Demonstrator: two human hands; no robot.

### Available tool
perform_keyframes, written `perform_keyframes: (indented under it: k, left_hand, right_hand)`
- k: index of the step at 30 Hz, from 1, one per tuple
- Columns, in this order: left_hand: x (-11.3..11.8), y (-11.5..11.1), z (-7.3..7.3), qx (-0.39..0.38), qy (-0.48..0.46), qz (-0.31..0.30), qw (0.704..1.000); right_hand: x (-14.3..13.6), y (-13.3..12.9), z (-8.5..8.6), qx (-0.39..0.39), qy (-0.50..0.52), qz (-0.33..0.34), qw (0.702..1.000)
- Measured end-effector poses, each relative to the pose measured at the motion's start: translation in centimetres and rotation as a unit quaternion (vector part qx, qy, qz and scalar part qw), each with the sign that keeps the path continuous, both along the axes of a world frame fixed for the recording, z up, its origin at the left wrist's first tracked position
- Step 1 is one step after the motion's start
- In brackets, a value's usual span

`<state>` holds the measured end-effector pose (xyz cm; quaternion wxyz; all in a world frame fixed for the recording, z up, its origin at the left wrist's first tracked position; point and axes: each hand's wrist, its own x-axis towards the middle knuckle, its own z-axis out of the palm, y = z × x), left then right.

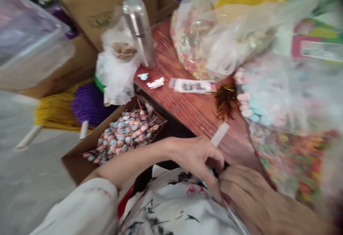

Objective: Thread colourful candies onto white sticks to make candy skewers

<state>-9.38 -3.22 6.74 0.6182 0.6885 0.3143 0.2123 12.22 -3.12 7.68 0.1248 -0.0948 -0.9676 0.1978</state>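
Close to my body, at the table's near edge, my left hand (197, 156) curls its thumb and fingers inward. My right hand (249, 188), smeared by motion, is closed right against it. Whatever they grip is mostly hidden; only small bits of light blue and dark pink show between the fingers. A white paper strip (220, 134) lies on the wooden table (184, 113) just beyond my left hand. Farther along is a bunch of shiny gold-brown tinsel (225, 101). Below my left forearm sits a cardboard box (77, 163) full of small pink and blue beaded sticks (125, 131).
A steel thermos (139, 31) stands at the table's far left corner beside a white plastic bag (118, 70). Bags of colourful pieces (193, 38) crowd the right side. A printed packet (194, 85) lies mid-table. Yellow (56, 106) and purple cord spools (89, 103) rest at left.
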Motion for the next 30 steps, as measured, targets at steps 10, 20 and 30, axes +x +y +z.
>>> perform_keyframes:
  k: [10,20,30]
  left_hand:
    - [-1.2,-2.0,1.6,0.412,0.370,0.214,0.805]
    - [-6.2,-4.9,-0.7,-0.208,-0.187,0.449,0.848]
    - [-8.1,-9.3,-5.6,-0.166,-0.272,0.549,0.773]
  right_hand:
    - [-6.9,5.4,0.0,0.074,-0.211,-0.086,0.971]
    - [-10.3,4.9,-0.2,0.245,0.039,-0.063,0.967]
    - [-17.0,1.2,-3.5,-0.203,0.092,-0.022,0.975]
